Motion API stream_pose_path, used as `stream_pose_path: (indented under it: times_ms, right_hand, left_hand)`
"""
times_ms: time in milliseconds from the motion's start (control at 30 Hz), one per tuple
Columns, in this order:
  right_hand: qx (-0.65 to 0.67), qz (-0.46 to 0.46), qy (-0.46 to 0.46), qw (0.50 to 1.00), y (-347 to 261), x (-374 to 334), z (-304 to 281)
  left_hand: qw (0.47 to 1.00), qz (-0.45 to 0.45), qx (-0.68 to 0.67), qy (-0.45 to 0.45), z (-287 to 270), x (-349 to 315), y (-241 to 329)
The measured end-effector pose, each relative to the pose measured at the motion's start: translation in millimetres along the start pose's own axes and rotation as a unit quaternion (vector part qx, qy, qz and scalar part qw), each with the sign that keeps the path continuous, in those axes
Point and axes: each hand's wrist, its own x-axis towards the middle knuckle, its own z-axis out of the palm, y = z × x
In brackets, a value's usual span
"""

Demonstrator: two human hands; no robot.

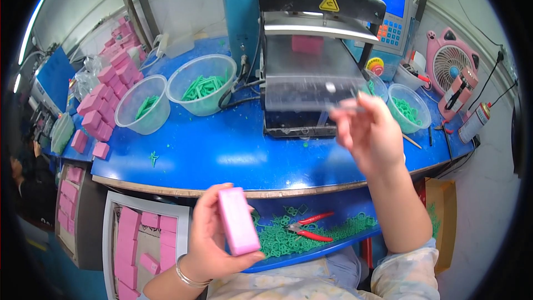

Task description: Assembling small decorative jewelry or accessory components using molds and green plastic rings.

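My left hand [211, 239] is closed around a pink rectangular box [239, 222], held tilted in front of the table edge. My right hand [369, 133] is raised at the front of a press-like machine [322, 0], its fingers gripping the lower right edge of a clear guard panel [300, 93]. Motion smears that panel. Behind it, high inside the machine, another pink box [307, 44] shows. Below my hands, a blue tray [327, 251] holds a heap of small green plastic pieces [283, 236] and red-handled cutters [313, 228].
Clear tubs [143, 128] of green pieces stand on the blue table [183, 158] on both sides of the machine. Pink boxes [97, 125] are piled at left, with more in a white-rimmed crate [108, 233] below. A pink fan [452, 58] and spray can [474, 123] stand at right.
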Motion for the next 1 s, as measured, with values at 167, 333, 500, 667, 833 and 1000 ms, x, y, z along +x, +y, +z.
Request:
stream_pose_path:
  times_ms: [167, 333, 500, 667, 833, 1000]
  right_hand:
    - [0.158, 0.107, -0.127, 0.973, 18.2, -66.2, 11.3]
    - [0.230, 0.253, -0.205, 0.917, 22.6, -101.2, 10.5]
    - [0.259, 0.383, -0.232, 0.856, 64.9, -107.1, 11.6]
    - [0.241, 0.459, -0.228, 0.824, 75.9, -120.5, 25.8]
    - [0.233, 0.420, -0.267, 0.836, 87.6, -120.0, 17.6]
    - [-0.059, 0.240, -0.295, 0.923, 110.0, -124.0, 10.8]
  left_hand:
    - [0.972, 0.083, 0.124, 0.181, -20.1, 0.6, 6.5]
    - [0.866, 0.239, 0.434, 0.067, -19.0, 24.6, 31.7]
    - [0.903, 0.154, 0.386, -0.111, 0.2, 52.8, 23.9]
    - [0.904, 0.044, 0.425, -0.028, -20.3, 64.0, -15.8]
    - [0.903, 0.196, 0.382, -0.015, -19.7, 45.2, 1.6]
    - [0.776, 0.339, 0.531, -0.039, -2.0, 22.8, 14.9]
